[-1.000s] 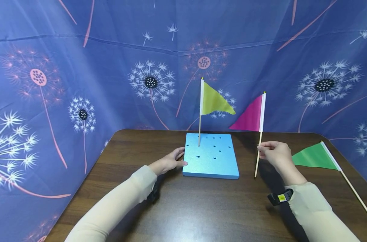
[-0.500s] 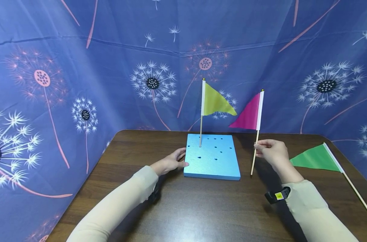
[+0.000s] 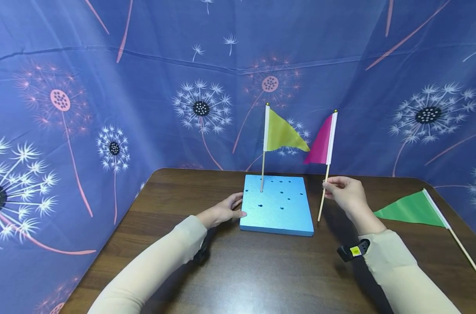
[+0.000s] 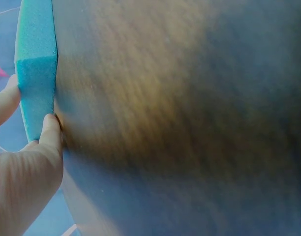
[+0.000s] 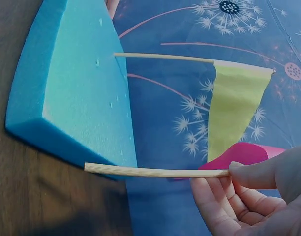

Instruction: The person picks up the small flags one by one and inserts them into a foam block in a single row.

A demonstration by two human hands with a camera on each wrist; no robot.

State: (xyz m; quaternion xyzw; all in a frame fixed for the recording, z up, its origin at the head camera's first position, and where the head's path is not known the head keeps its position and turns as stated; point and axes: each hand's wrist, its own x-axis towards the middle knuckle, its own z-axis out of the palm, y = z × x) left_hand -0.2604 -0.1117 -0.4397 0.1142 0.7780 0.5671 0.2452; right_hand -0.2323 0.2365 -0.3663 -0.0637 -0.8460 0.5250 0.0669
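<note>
A blue foam board (image 3: 275,220) dotted with small holes lies on the table. Upright in one of its holes stands a yellow-green pennant flag (image 3: 282,134) on a thin wooden stick. My left hand (image 3: 221,213) grips the board's left edge, thumb and fingers on opposite faces in the left wrist view. To the right of the board, my right hand (image 3: 348,196) pinches the stick of a magenta flag (image 3: 321,141) between thumb and fingers. That stick is nearly upright, slightly tilted; in the right wrist view its bare lower end (image 5: 140,171) is close to the board's edge.
A green flag (image 3: 416,209) lies on the brown wooden table (image 3: 238,279) at the right, its stick running toward the front right. Behind the table hangs a blue cloth (image 3: 151,109) with dandelion prints.
My right hand has moved left with the magenta flag, bringing it nearer the board. My left hand keeps its grip on the board. The head view has shifted slightly.
</note>
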